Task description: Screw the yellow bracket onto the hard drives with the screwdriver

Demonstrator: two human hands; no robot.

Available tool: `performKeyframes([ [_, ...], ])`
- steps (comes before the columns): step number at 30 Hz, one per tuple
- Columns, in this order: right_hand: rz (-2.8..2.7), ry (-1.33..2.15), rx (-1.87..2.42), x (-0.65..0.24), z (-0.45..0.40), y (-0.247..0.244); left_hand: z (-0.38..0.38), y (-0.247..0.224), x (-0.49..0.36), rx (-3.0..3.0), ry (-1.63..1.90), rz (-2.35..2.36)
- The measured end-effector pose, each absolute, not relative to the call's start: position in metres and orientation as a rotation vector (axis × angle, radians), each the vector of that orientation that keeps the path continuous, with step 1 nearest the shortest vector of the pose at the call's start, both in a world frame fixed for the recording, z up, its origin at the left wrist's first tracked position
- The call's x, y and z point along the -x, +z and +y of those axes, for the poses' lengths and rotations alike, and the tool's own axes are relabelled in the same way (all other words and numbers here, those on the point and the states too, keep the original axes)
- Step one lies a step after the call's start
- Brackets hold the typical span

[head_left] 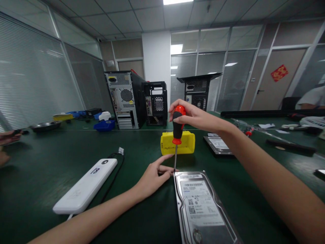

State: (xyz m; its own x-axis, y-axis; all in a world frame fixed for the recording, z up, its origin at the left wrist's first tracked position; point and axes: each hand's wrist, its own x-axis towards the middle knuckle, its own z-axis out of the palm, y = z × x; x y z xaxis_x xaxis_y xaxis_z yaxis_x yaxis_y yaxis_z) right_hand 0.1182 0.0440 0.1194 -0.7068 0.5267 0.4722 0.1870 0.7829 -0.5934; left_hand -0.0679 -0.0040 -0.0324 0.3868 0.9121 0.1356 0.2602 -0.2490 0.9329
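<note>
A silver hard drive (203, 203) with a white label lies on the green table in front of me. My right hand (184, 113) is wrapped around the handle of a red and black screwdriver (178, 127), held upright from above. Its shaft runs down to the drive's far left corner, where the tip meets it; any screw there is too small to make out. At that same corner, my left hand (154, 173) grips the drive with thumb and fingers, its index finger stretched out near the shaft. Just behind the shaft, a yellow bin (189, 142) sits on its side, opening toward me.
A white power bank (86, 184) marked 18, with a black cable, lies left. A second hard drive (218, 144) is at right behind my forearm. Computer cases (125, 98) stand at the back near a blue bin (104, 125). Another person's hand (10, 137) shows far left.
</note>
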Motion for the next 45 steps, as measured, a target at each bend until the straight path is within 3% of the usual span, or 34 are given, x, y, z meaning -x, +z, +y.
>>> performKeyframes([
  [12,-2.296,0.523,0.517,-0.113,0.042,0.118,-0.007,-0.027,0.064,-1.660,0.913,1.000],
  [24,-2.213,0.968,0.378,-0.117,0.042,0.121,-0.010,-0.020,0.062,-1.762,0.909,1.102],
  [31,-2.297,1.008,0.246,-0.120,0.041,0.122,-0.004,-0.028,0.062,-1.715,0.936,1.116],
  [37,-2.339,0.876,0.222,-0.119,0.040,0.124,-0.002,-0.032,0.064,-1.710,0.959,1.098],
  [45,-2.321,0.121,0.377,-0.113,0.035,0.119,-0.006,-0.030,0.061,-1.806,0.965,1.159],
])
